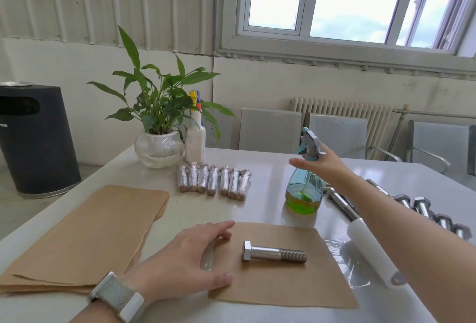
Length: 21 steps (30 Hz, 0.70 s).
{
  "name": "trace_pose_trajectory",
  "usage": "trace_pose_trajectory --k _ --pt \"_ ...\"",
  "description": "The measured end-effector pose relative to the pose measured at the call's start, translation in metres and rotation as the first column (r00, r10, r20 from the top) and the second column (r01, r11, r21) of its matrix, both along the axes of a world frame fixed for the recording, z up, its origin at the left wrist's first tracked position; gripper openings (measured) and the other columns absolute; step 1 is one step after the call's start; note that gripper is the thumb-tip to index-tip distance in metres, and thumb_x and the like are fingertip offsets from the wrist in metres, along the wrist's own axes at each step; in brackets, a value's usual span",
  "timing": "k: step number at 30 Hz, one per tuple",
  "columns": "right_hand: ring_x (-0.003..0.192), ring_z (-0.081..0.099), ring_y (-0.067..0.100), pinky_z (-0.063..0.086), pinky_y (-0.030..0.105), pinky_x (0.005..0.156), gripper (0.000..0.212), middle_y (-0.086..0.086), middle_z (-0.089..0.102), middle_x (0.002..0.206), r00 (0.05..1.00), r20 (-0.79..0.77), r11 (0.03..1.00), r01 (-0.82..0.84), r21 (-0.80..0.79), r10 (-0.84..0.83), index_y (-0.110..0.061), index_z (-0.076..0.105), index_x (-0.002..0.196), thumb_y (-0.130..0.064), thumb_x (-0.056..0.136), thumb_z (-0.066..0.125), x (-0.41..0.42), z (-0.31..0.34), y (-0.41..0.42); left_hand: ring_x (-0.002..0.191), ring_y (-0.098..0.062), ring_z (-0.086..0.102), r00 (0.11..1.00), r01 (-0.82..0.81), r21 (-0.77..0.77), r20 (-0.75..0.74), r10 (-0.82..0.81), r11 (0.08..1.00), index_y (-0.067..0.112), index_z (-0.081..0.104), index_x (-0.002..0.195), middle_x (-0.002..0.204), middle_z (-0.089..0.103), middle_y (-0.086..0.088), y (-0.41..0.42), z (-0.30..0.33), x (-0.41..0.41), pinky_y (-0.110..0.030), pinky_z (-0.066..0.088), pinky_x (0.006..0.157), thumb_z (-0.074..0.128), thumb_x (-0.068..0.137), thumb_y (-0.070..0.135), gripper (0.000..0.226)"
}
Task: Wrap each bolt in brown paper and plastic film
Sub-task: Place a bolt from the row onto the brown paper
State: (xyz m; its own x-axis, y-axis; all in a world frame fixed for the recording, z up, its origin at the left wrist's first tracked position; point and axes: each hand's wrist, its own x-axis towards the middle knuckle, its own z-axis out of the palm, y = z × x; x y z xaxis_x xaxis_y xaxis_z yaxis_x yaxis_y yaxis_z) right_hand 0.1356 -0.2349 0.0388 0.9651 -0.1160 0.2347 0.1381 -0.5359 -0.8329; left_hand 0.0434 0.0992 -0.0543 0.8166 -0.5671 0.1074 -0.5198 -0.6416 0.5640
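A bare steel bolt lies on its side on a single brown paper sheet in front of me. My left hand rests flat on that sheet's left edge, fingers relaxed. My right hand reaches out to the neck of a blue spray bottle holding green liquid, with thumb and fingers spread around the neck and not closed. A white roll of plastic film lies under my right forearm. Several wrapped bolts stand in a row further back. Several unwrapped bolts lie at the right.
A stack of brown paper lies at the left of the table. A potted plant in a glass bowl and a white spray bottle stand at the back. A black bin stands on the floor at the left; chairs line the far side.
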Motion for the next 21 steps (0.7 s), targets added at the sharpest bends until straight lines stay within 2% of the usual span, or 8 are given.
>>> trace_pose_trajectory --k 2,4,8,11,13,15,18,21 --pt "0.095 0.067 0.020 0.052 0.042 0.084 0.050 0.015 0.067 0.113 0.997 0.061 0.998 0.056 -0.010 -0.055 -0.022 0.056 0.125 -0.026 0.081 0.079 0.009 -0.005 0.007 0.126 0.018 0.028 1.000 0.001 0.004 -0.004 -0.001 1.000 0.058 0.021 0.143 0.130 0.037 0.044 0.001 0.000 0.001 -0.018 0.023 0.113 0.064 0.068 0.070 0.087" --pt "0.082 0.072 0.016 0.053 0.035 0.072 0.029 0.018 0.067 0.111 0.986 0.126 0.994 0.102 0.030 -0.106 -0.017 0.059 0.114 -0.008 0.087 0.066 0.012 -0.010 0.016 0.127 0.017 0.028 1.000 0.004 0.008 -0.005 -0.004 1.000 0.058 0.020 0.144 0.130 0.037 0.044 0.002 0.000 0.003 -0.018 0.023 0.113 0.063 0.068 0.071 0.088" --pt "0.065 0.071 0.008 0.047 0.018 0.052 0.031 0.004 0.068 0.107 0.973 0.211 0.995 0.099 -0.023 -0.092 -0.018 0.059 0.108 0.002 0.085 0.054 -0.003 0.000 0.035 0.126 0.017 0.029 1.000 0.014 0.006 -0.006 -0.014 1.000 0.059 0.021 0.143 0.130 0.037 0.044 0.002 -0.001 0.003 -0.017 0.024 0.112 0.063 0.069 0.071 0.086" --pt "0.065 0.072 0.014 0.054 0.020 0.059 0.033 -0.001 0.070 0.106 0.983 0.170 0.992 -0.048 -0.116 0.067 -0.019 0.060 0.105 0.005 0.082 0.054 -0.032 0.027 0.050 0.125 0.017 0.029 1.000 0.019 0.008 0.006 -0.019 1.000 0.055 0.023 0.144 0.129 0.038 0.042 0.001 -0.001 0.004 -0.017 0.024 0.111 0.062 0.069 0.070 0.085" --pt "0.067 0.074 0.019 0.060 0.032 0.071 0.034 -0.002 0.073 0.103 0.983 0.031 0.965 -0.173 -0.196 0.182 -0.020 0.062 0.105 0.004 0.081 0.055 -0.059 0.041 0.057 0.125 0.017 0.030 1.000 0.025 0.014 0.005 -0.025 1.000 0.053 0.024 0.145 0.130 0.039 0.040 0.001 -0.001 0.004 -0.017 0.024 0.112 0.062 0.070 0.068 0.085" --pt "0.072 0.074 0.025 0.061 0.035 0.071 0.033 -0.001 0.075 0.100 0.939 -0.217 0.929 -0.312 -0.199 0.268 -0.018 0.063 0.109 0.002 0.083 0.059 -0.086 0.046 0.058 0.125 0.017 0.031 0.999 0.032 0.010 0.007 -0.032 0.999 0.051 0.025 0.145 0.130 0.039 0.039 0.001 -0.001 0.003 -0.018 0.025 0.112 0.061 0.070 0.068 0.085" --pt "0.078 0.073 0.031 0.059 0.039 0.076 0.033 0.007 0.074 0.105 0.698 -0.629 0.874 -0.483 -0.062 0.341 -0.009 0.061 0.115 -0.003 0.082 0.066 -0.119 0.040 0.057 0.124 0.018 0.031 0.999 0.039 0.008 0.005 -0.039 0.999 0.053 0.024 0.143 0.130 0.040 0.038 0.000 0.000 0.002 -0.017 0.024 0.111 0.060 0.070 0.068 0.083" --pt "0.070 0.072 0.019 0.057 0.030 0.072 0.031 0.007 0.073 0.109 0.579 -0.775 0.833 -0.539 -0.129 0.255 -0.008 0.063 0.114 -0.007 0.083 0.067 -0.138 0.027 0.060 0.124 0.017 0.032 0.999 0.040 0.001 -0.003 -0.040 0.999 0.051 0.025 0.145 0.130 0.040 0.038 0.001 0.001 0.002 -0.017 0.025 0.111 0.062 0.072 0.065 0.083"
